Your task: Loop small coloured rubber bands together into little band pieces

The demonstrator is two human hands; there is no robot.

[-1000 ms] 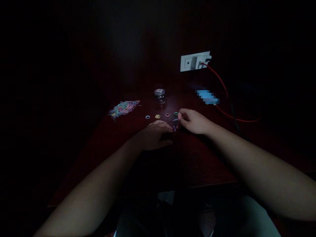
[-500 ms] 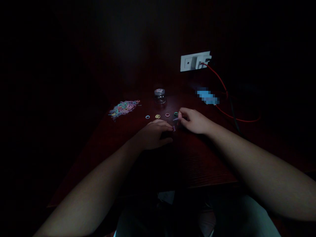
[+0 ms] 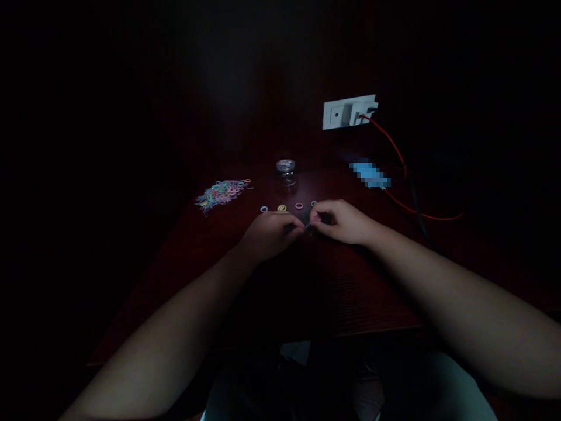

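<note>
My left hand (image 3: pixel 272 235) and my right hand (image 3: pixel 344 222) meet over the table, each closed in a pinch. Between their fingertips is a thin, pale purple rubber band (image 3: pixel 307 225), partly hidden by the fingers. Just beyond the hands, small rubber bands lie in a row by colour: a blue one (image 3: pixel 263 209), a yellow group (image 3: pixel 281 207), pink (image 3: pixel 299 206) and green (image 3: pixel 314 203), the last partly covered by my right hand. To the left is a loose heap of mixed rubber bands (image 3: pixel 223 194).
A small clear lidded jar (image 3: pixel 286 173) stands behind the row. At the back right lies a blurred-out bright blue object (image 3: pixel 370 174) with a red cable (image 3: pixel 398 204) attached. A white wall socket (image 3: pixel 335 114) holds a plug. The dark red table (image 3: pixel 350 292) is dimly lit.
My right hand has come nearer and slightly left. My left hand's fingers have closed from spread to a pinch, and both hands now meet at the purple band.
</note>
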